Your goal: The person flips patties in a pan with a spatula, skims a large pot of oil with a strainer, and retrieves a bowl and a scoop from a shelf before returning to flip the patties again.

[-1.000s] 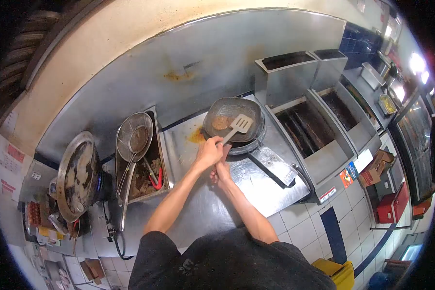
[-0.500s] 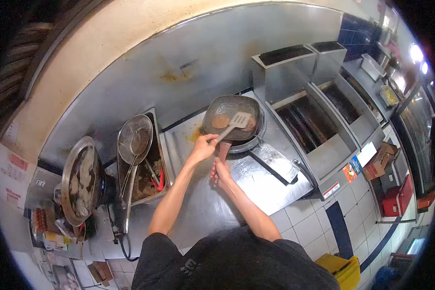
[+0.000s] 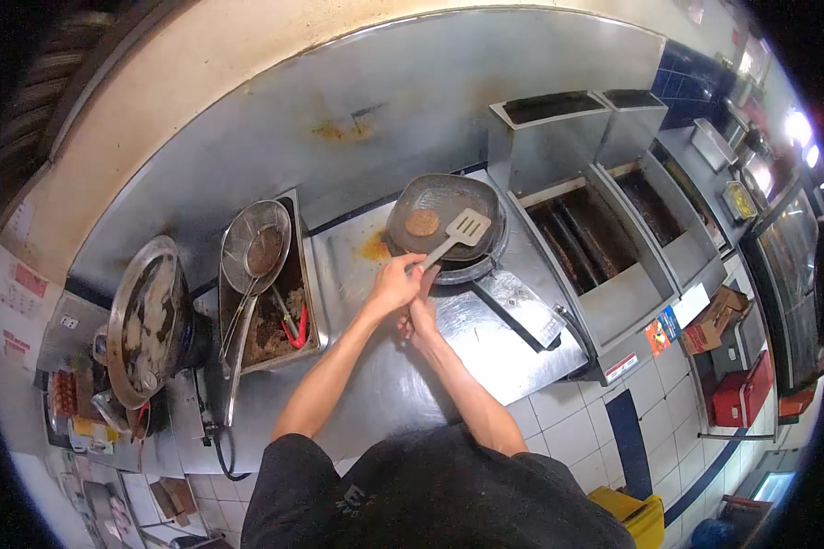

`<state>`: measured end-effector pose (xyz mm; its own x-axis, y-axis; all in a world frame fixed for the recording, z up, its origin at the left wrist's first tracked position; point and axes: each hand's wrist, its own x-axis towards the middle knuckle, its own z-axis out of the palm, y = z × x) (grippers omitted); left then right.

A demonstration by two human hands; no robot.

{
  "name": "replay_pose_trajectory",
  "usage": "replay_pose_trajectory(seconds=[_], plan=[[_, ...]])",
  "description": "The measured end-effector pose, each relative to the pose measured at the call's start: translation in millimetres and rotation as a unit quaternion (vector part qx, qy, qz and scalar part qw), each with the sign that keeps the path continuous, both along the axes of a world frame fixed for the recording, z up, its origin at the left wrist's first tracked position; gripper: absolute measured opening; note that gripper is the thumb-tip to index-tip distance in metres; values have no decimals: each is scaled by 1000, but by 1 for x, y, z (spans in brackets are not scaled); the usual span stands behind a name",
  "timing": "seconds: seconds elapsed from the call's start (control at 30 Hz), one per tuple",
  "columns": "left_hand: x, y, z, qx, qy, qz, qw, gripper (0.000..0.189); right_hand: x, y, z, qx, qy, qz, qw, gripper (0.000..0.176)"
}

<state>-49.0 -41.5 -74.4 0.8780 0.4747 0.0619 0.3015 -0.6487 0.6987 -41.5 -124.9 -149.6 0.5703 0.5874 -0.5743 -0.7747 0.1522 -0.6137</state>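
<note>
My left hand (image 3: 395, 285) is closed around the handle of a slotted spatula (image 3: 468, 227). The spatula's head is over the right side of a dark square frying pan (image 3: 444, 188). A round browned patty (image 3: 422, 222) lies in the left part of the pan. The spatula covers what is beneath it. Below my left hand, my right hand (image 3: 418, 320) grips the pan's handle, which is mostly hidden by my hands. The pan is over a round burner or second pan (image 3: 467, 273) on the steel counter.
Left of the counter sits a tray (image 3: 320, 316) with a strainer (image 3: 264, 242) and red-handled tongs (image 3: 293, 329). Farther left is a large pan of oil (image 3: 124, 316) with pieces frying. Steel fryers (image 3: 604, 293) stand to the right. A flat metal plate (image 3: 522, 306) lies near the pan.
The spatula head has shifted slightly right and up in the pan. My left hand is a little lower, nearer my right hand. The whole view has also shifted slightly.
</note>
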Motion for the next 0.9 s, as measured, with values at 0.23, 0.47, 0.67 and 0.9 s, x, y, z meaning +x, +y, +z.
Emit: replay_pose_trajectory(seconds=[0.23,0.47,0.67,0.9], plan=[[0,3,4,-20,41,11,999,29,-2,1,-4,5,3,-20,1000,41],[5,10,11,31,54,-8,998,29,-5,5,-8,-2,-6,-7,1000,36],[-26,38,19,27,-5,-10,1000,28,-1,6,-9,10,-6,-24,1000,31],[-17,41,-17,29,43,105,993,26,0,6,-12,21,2,-37,999,28]])
